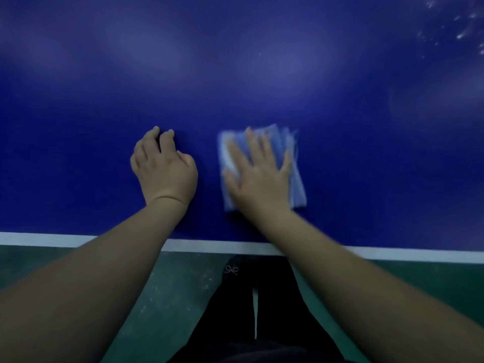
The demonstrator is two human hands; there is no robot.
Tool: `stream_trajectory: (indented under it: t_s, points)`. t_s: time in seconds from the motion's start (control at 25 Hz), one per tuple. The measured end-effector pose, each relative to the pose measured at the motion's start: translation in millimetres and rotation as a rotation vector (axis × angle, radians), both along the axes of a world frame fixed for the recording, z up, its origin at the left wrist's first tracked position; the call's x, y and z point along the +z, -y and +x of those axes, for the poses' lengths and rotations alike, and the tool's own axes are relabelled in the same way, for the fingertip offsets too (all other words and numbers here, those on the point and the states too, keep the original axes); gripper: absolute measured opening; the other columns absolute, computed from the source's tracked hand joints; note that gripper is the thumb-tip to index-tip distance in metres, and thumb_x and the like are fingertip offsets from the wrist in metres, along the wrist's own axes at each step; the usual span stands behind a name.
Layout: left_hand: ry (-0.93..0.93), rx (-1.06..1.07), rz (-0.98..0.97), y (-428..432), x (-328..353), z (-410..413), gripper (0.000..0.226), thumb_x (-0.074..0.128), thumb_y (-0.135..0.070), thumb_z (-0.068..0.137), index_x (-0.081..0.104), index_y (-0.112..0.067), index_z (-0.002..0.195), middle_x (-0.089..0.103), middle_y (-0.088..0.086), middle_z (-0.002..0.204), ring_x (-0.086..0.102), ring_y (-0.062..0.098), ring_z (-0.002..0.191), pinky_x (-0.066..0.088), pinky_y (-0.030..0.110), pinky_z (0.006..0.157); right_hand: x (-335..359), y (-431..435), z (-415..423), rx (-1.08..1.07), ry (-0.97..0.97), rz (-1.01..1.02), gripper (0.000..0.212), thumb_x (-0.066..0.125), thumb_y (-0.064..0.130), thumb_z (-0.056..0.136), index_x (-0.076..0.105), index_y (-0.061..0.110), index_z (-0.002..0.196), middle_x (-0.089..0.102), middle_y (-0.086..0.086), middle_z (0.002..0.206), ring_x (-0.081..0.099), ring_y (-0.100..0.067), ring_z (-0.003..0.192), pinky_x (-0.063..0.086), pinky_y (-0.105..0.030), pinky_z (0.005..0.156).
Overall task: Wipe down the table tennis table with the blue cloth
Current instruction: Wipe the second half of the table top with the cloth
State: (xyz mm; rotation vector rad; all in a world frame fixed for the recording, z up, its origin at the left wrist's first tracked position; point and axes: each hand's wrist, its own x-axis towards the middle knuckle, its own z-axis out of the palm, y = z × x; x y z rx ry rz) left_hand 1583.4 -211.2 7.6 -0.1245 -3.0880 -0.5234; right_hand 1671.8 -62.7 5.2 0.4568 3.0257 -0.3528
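Observation:
The dark blue table tennis table (235, 74) fills the upper part of the head view, with a white line (419, 254) along its near edge. A folded light blue cloth (293, 163) lies flat on the table, blurred by motion. My right hand (258, 176) presses on the cloth with straight, spread fingers. My left hand (163, 166) rests on the bare table to the left of the cloth, fingers loosely curled, holding nothing.
White specks or droplets (463, 32) show on the table at the far right. Below the table edge lie a green floor (157, 297) and my dark trousers (256, 310).

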Motion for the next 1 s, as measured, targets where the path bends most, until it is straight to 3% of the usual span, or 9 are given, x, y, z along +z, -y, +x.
stream_trajectory:
  t_s: [0.08,0.16,0.32,0.4,0.48,0.68,0.76,0.92,1.0]
  points:
    - [0.005,-0.008,-0.006,0,0,0,0.044,0.041,-0.021,0.09,0.048,-0.013,0.132,0.037,0.011,0.148,0.029,0.032,0.137,0.021,0.05,0.113,0,18,70,0.17,0.008,0.047,0.059,0.027,0.058,0.095,0.019,0.042,0.152,0.016,0.001,0.163,0.012,-0.022,0.149,0.004,-0.061,0.113]
    - [0.005,-0.017,-0.025,0,0,1,0.044,0.04,-0.022,0.091,0.047,-0.013,0.132,0.036,0.012,0.148,0.03,0.032,0.137,0.023,0.051,0.113,4,-30,106,0.142,0.04,0.075,0.059,0.026,0.06,0.094,0.019,0.045,0.15,0.02,0.003,0.162,0.018,-0.02,0.149,0.011,-0.062,0.115]
    - [0.018,-0.033,-0.05,-1,1,1,0.042,0.038,-0.022,0.09,0.045,-0.013,0.131,0.036,0.013,0.147,0.031,0.034,0.135,0.025,0.052,0.112,15,-165,102,-0.43,0.099,0.066,0.063,0.019,0.06,0.09,0.017,0.044,0.151,0.014,0.001,0.162,0.01,-0.02,0.149,0.009,-0.063,0.115]
    - [0.019,-0.027,-0.044,-1,2,0,0.042,0.038,-0.022,0.09,0.045,-0.013,0.13,0.036,0.013,0.146,0.031,0.034,0.135,0.024,0.052,0.112,16,-167,73,-0.581,0.067,0.062,0.06,0.026,0.056,0.094,0.018,0.043,0.152,0.012,0.001,0.163,0.007,-0.02,0.149,0.008,-0.065,0.114]
    - [0.015,-0.03,-0.042,0,3,1,0.043,0.038,-0.023,0.09,0.045,-0.012,0.131,0.036,0.013,0.146,0.03,0.034,0.135,0.024,0.051,0.112,8,-115,44,-0.443,0.059,0.091,0.058,0.032,0.054,0.096,0.019,0.042,0.152,0.012,0.0,0.163,0.008,-0.021,0.15,0.005,-0.064,0.114]
    - [0.015,-0.022,-0.013,-1,4,1,0.044,0.04,-0.021,0.09,0.047,-0.011,0.133,0.035,0.012,0.148,0.029,0.033,0.137,0.022,0.05,0.113,3,23,69,0.255,0.007,0.075,0.059,0.029,0.06,0.093,0.028,0.043,0.149,0.022,0.003,0.161,0.019,-0.02,0.148,0.006,-0.057,0.113]
    - [0.027,-0.026,0.029,0,5,0,0.044,0.041,-0.019,0.092,0.047,-0.012,0.135,0.035,0.01,0.149,0.028,0.03,0.138,0.02,0.047,0.114,3,-14,81,0.195,0.003,0.074,0.059,0.028,0.061,0.092,0.028,0.044,0.148,0.021,0.005,0.161,0.018,-0.018,0.148,0.009,-0.056,0.114]
    - [0.064,0.015,0.242,32,12,-7,0.044,0.039,-0.008,0.091,0.057,-0.015,0.13,0.042,0.003,0.145,0.033,0.025,0.134,0.027,0.038,0.112,8,-103,70,-0.227,0.093,0.038,0.061,0.023,0.061,0.093,0.021,0.043,0.151,0.009,0.007,0.163,0.004,-0.017,0.15,0.004,-0.059,0.115]
    - [0.022,0.124,0.172,68,14,0,0.044,0.039,-0.007,0.089,0.059,-0.014,0.128,0.044,0.005,0.144,0.034,0.028,0.134,0.03,0.043,0.11,7,-103,33,-0.282,0.055,0.033,0.058,0.026,0.057,0.093,0.021,0.043,0.15,0.009,0.004,0.163,0.004,-0.019,0.15,0.006,-0.062,0.113]
